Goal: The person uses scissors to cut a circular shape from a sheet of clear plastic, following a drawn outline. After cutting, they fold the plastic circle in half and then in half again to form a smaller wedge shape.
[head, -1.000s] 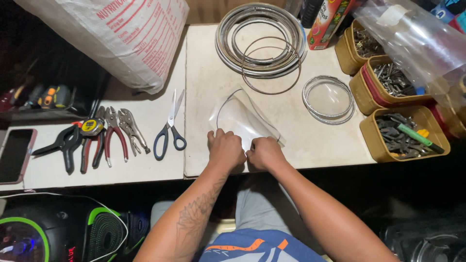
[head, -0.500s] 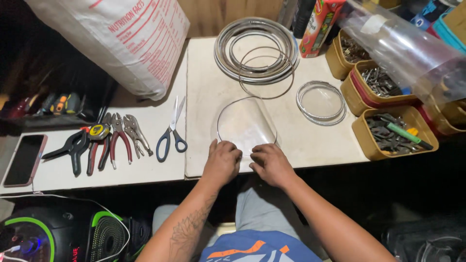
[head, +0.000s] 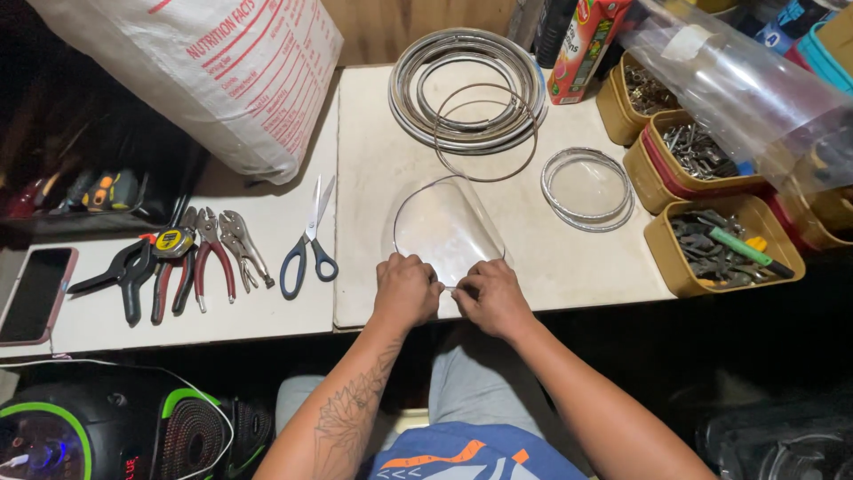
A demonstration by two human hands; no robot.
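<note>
Clear plastic sheet (head: 447, 227) bows away to the far side; left hand (head: 407, 289) and right hand (head: 493, 296) pinch its near edge, side by side.

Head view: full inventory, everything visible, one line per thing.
clear plastic sheet: 1, transparent, table centre, near edge under both hands
metal rings: stack, silver, far centre
clear round lids: stack, right of sheet
scissors: 1, blue handles, left of sheet
pliers: several, red and black handles, left table
phone: 1, dark, far left
white sack: 1, top left
tubs of hardware: several, tan, right edge
carton: 1, red, top
speaker: 1, black-green, bottom left
left hand: on sheet edge
right hand: on sheet edge
</note>
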